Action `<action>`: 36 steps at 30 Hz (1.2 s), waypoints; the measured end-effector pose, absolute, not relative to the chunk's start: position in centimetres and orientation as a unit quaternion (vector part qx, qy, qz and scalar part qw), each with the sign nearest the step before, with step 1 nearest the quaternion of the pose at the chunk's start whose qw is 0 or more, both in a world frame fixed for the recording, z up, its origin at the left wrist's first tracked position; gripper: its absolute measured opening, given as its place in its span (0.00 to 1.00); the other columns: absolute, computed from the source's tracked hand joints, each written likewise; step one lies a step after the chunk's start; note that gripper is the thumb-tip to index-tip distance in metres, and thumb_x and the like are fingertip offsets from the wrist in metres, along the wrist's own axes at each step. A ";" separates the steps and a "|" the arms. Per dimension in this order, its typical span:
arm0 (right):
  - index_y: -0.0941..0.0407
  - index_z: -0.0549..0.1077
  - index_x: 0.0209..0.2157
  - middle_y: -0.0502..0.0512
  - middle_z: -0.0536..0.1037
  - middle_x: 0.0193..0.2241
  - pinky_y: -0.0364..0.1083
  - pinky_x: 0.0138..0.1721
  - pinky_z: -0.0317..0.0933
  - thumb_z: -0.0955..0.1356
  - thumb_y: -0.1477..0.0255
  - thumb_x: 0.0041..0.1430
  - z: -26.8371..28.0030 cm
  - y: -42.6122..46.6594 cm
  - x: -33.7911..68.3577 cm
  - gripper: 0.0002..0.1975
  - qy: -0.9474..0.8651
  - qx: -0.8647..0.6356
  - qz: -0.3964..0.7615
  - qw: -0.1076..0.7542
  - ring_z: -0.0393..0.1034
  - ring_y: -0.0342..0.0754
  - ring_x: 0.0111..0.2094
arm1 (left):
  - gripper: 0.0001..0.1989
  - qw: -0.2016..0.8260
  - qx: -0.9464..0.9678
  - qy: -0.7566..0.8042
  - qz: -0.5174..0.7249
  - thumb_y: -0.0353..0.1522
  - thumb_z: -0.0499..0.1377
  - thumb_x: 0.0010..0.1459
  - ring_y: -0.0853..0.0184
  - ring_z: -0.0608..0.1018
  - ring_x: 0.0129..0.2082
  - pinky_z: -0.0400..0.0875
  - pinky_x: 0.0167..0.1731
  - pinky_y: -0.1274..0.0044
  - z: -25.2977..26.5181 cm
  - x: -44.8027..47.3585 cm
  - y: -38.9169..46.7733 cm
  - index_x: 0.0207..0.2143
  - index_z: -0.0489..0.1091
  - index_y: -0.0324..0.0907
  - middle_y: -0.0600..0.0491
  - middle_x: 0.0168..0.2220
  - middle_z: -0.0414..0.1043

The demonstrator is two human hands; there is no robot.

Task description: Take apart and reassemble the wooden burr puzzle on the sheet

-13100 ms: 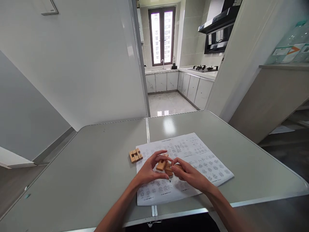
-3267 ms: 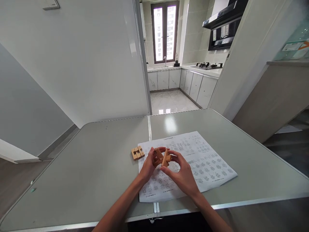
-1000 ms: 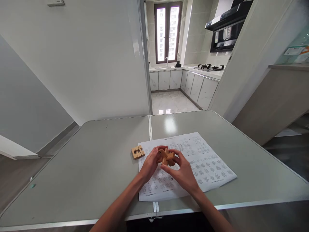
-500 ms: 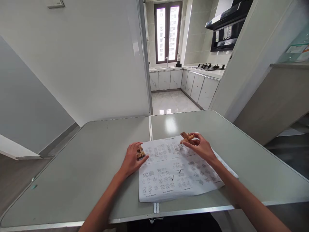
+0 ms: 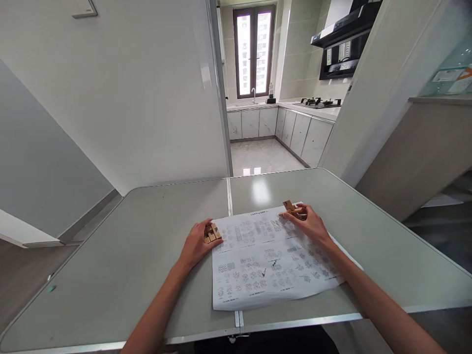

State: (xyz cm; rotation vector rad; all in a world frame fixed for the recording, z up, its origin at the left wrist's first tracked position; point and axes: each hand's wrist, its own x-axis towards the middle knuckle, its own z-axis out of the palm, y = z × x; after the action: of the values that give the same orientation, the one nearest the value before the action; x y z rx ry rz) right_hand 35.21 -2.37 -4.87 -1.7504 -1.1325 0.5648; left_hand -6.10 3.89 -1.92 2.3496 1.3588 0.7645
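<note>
A large printed sheet (image 5: 250, 275) of small puzzle diagrams lies on the table. At its upper left edge, my left hand (image 5: 195, 244) is curled around a small group of wooden puzzle pieces (image 5: 212, 233), thumb on the near side. Over the sheet's upper right part, my right hand (image 5: 309, 222) pinches interlocked wooden puzzle pieces (image 5: 292, 209). One piece with a dark mark sticks up from them, and another points left. My right fingers partly cover these pieces.
The pale table (image 5: 147, 275) has a metal seam across its middle and a metal rim. A white wall (image 5: 155, 98) stands behind its left half. Beyond the far edge, a doorway opens on a kitchen with white cabinets (image 5: 250, 123). A small green bit (image 5: 51, 289) lies near the left edge.
My right hand has shifted slightly right with its puzzle pieces, which are turned differently. My left hand has moved a little left with its pieces, now more exposed. The view has shifted slightly.
</note>
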 end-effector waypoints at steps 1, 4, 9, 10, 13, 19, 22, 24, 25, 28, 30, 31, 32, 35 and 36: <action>0.54 0.69 0.55 0.63 0.80 0.49 0.56 0.48 0.69 0.74 0.45 0.48 -4.8 -2.5 35.3 0.39 -0.466 -0.716 0.224 0.469 0.75 0.63 0.50 | 0.36 0.163 0.820 0.479 0.269 0.48 0.69 0.54 0.52 0.78 0.51 0.72 0.53 0.60 -1.9 -6.2 3.9 0.60 0.64 0.47 0.45 0.53 0.73; 0.54 0.69 0.56 0.66 0.75 0.54 0.58 0.50 0.68 0.73 0.45 0.51 -3.9 -3.0 34.9 0.38 -0.484 -0.715 0.133 0.487 0.70 0.65 0.55 | 0.35 0.167 0.810 0.484 0.285 0.47 0.69 0.54 0.52 0.77 0.52 0.72 0.53 0.60 -1.6 -6.2 3.6 0.60 0.64 0.47 0.46 0.53 0.73; 0.51 0.72 0.50 0.63 0.75 0.50 0.60 0.55 0.66 0.67 0.56 0.65 -1.2 -4.0 31.7 0.18 -0.573 -0.610 0.028 0.546 0.70 0.61 0.53 | 0.35 0.197 0.840 0.404 0.304 0.44 0.71 0.53 0.52 0.76 0.53 0.70 0.55 0.61 -1.0 -2.7 2.3 0.60 0.64 0.48 0.46 0.54 0.72; 0.50 0.73 0.48 0.61 0.77 0.49 0.59 0.53 0.67 0.67 0.58 0.66 -0.8 -3.9 30.8 0.14 -0.611 -0.587 0.069 0.527 0.72 0.60 0.50 | 0.36 0.213 0.853 0.376 0.293 0.44 0.72 0.52 0.52 0.76 0.53 0.70 0.54 0.61 -0.9 -1.5 2.0 0.60 0.65 0.49 0.46 0.54 0.72; 0.49 0.75 0.46 0.55 0.80 0.45 0.57 0.51 0.69 0.67 0.62 0.66 -0.5 -3.1 28.1 0.11 -0.698 -0.514 0.168 0.469 0.74 0.57 0.47 | 0.36 0.256 0.879 0.305 0.263 0.44 0.73 0.50 0.49 0.75 0.52 0.70 0.53 0.59 -0.9 2.0 1.2 0.60 0.67 0.50 0.46 0.52 0.74; 0.51 0.76 0.45 0.55 0.80 0.43 0.56 0.50 0.69 0.66 0.63 0.67 -1.8 -2.3 26.4 0.11 -0.728 -0.484 0.251 0.416 0.74 0.53 0.46 | 0.39 0.266 0.884 0.296 0.245 0.46 0.72 0.51 0.49 0.74 0.51 0.69 0.52 0.58 -1.6 4.0 0.9 0.62 0.64 0.49 0.44 0.52 0.73; 0.50 0.75 0.51 0.56 0.78 0.49 0.56 0.53 0.68 0.70 0.61 0.63 -2.0 -2.9 26.7 0.16 -0.746 -0.466 0.272 0.391 0.73 0.54 0.51 | 0.45 0.271 0.885 0.291 0.242 0.49 0.74 0.45 0.48 0.72 0.54 0.68 0.55 0.58 -1.6 2.9 1.3 0.63 0.63 0.48 0.43 0.55 0.70; 0.49 0.73 0.56 0.57 0.75 0.54 0.57 0.56 0.67 0.75 0.59 0.56 -2.1 -3.3 26.7 0.27 -0.763 -0.454 0.270 0.372 0.70 0.57 0.55 | 0.45 0.260 0.891 0.288 0.234 0.50 0.75 0.42 0.47 0.70 0.56 0.67 0.56 0.57 -1.4 2.1 1.7 0.60 0.67 0.47 0.42 0.56 0.69; 0.49 0.73 0.57 0.58 0.74 0.55 0.58 0.57 0.66 0.77 0.59 0.52 -2.3 -3.4 26.6 0.31 -0.770 -0.453 0.263 0.365 0.69 0.58 0.57 | 0.43 0.256 0.894 0.288 0.229 0.50 0.75 0.42 0.47 0.70 0.56 0.66 0.57 0.57 -1.3 1.7 1.9 0.58 0.69 0.47 0.43 0.55 0.69; 0.50 0.75 0.53 0.58 0.75 0.53 0.60 0.57 0.66 0.80 0.60 0.47 -2.8 -3.4 26.4 0.31 -0.773 -0.457 0.249 0.364 0.69 0.60 0.56 | 0.35 0.269 0.893 0.287 0.218 0.48 0.75 0.43 0.49 0.69 0.57 0.66 0.58 0.58 -0.8 0.7 2.5 0.53 0.74 0.49 0.44 0.53 0.69; 0.51 0.76 0.50 0.58 0.77 0.50 0.60 0.55 0.67 0.79 0.61 0.48 -2.9 -3.1 26.4 0.27 -0.754 -0.457 0.273 0.384 0.71 0.59 0.52 | 0.35 0.311 0.877 0.293 0.222 0.46 0.76 0.43 0.50 0.69 0.57 0.66 0.58 0.59 -0.4 0.2 2.8 0.53 0.74 0.49 0.45 0.54 0.69; 0.51 0.75 0.50 0.58 0.77 0.49 0.59 0.54 0.68 0.78 0.61 0.49 -2.8 -3.0 26.5 0.27 -0.739 -0.453 0.301 0.398 0.72 0.58 0.51 | 0.35 0.343 0.860 0.301 0.227 0.45 0.76 0.44 0.51 0.70 0.56 0.67 0.58 0.60 -0.1 0.0 3.0 0.54 0.73 0.49 0.45 0.55 0.69; 0.51 0.73 0.51 0.58 0.77 0.49 0.58 0.53 0.68 0.78 0.61 0.51 -2.6 -2.8 26.6 0.27 -0.719 -0.446 0.337 0.413 0.73 0.56 0.49 | 0.35 0.379 0.839 0.311 0.236 0.43 0.75 0.46 0.53 0.72 0.55 0.68 0.57 0.61 0.1 -0.2 3.1 0.56 0.72 0.49 0.46 0.55 0.69; 0.51 0.70 0.52 0.58 0.77 0.49 0.55 0.53 0.67 0.76 0.60 0.55 -1.8 -2.7 27.0 0.26 -0.636 -0.404 0.457 0.473 0.72 0.53 0.48 | 0.34 0.509 0.754 0.307 0.279 0.39 0.73 0.52 0.57 0.74 0.51 0.70 0.54 0.63 0.5 -0.1 3.2 0.60 0.68 0.50 0.46 0.56 0.71; 0.51 0.70 0.52 0.57 0.77 0.49 0.54 0.52 0.67 0.76 0.59 0.57 -1.6 -2.8 27.0 0.25 -0.609 -0.389 0.488 0.489 0.72 0.53 0.47 | 0.34 0.551 0.726 0.291 0.291 0.37 0.73 0.53 0.58 0.75 0.50 0.70 0.53 0.64 0.6 0.0 3.1 0.60 0.67 0.50 0.46 0.57 0.70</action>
State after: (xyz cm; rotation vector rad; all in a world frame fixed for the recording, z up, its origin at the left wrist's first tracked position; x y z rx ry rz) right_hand 27.04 -2.76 -1.59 -0.9454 -1.4803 1.1862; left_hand 0.03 3.12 0.55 1.7176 0.6890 0.6890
